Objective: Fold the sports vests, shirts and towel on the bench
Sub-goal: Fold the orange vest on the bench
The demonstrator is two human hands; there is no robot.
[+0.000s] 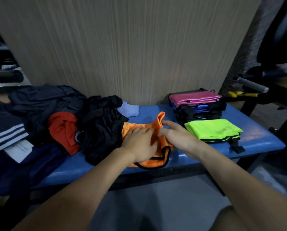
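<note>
An orange sports vest [157, 161] with black trim lies on the blue bench [264, 137] near its front edge. My left hand [140, 143] presses flat on the vest's middle. My right hand [176, 135] pinches a raised fold of the orange fabric between thumb and fingers. To the right lies a folded neon-green vest [214, 129]. Behind it stands a stack of folded vests [197, 109] topped by a pink one [195, 97]. On the left sits an unfolded heap: black garments [101, 124], a red shirt [63, 129] and dark navy clothes [43, 100].
A pale lilac cloth [129, 110] lies behind the orange vest. A wood-grain wall panel [131, 47] rises behind the bench. Navy clothing with white stripes [8, 132] and a paper [18, 150] lie at far left. Gym equipment with a grey handle [252, 85] stands at right.
</note>
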